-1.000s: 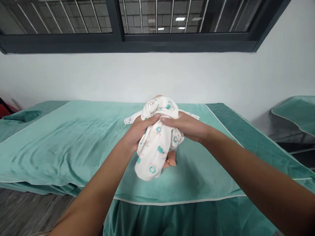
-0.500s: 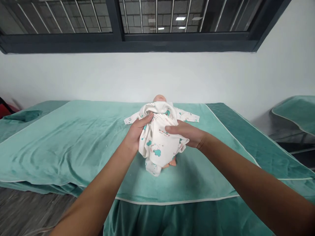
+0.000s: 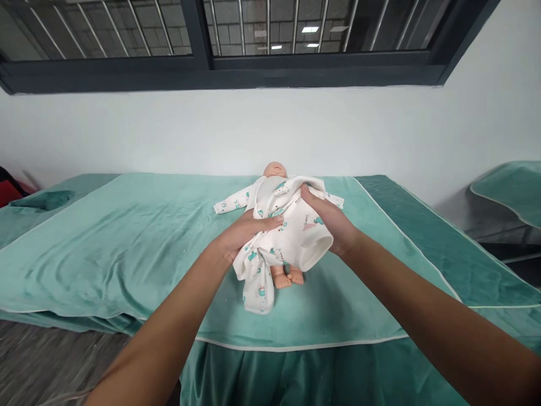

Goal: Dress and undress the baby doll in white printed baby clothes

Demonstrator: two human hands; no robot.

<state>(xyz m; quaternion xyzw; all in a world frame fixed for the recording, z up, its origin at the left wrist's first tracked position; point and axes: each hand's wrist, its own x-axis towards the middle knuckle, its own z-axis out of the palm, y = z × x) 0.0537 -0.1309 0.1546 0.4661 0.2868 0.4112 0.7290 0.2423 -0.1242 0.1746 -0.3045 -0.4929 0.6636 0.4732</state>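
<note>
A baby doll [image 3: 281, 276] lies on its back with its head toward the wall, dressed in a white top [image 3: 234, 202] with green prints, sleeves spread out. Above its body, both hands hold up a white printed baby garment [image 3: 291, 231]; whether it is a pair of pants or a shirt I cannot tell. My left hand [image 3: 247, 230] grips its left side, thumb on top. Gripping the upper right part is my right hand [image 3: 329, 217], its fingers hidden behind the cloth. One tube of the garment hangs down at the left, and a wide round opening faces right. Cloth hides the doll's middle.
The doll rests on a light green velvet cover [image 3: 127, 242] over a bed with darker green edges. Behind it rise a white wall [image 3: 270, 129] and a dark-framed window [image 3: 316, 70]. A green-covered piece [image 3: 511, 189] stands at the right; something red [image 3: 7, 190] at the far left.
The garment has been turned and shifted right, its opening now facing right. My right hand has moved up, my left hand slightly down and inward. More of the doll's feet and left-hand sleeve shows.
</note>
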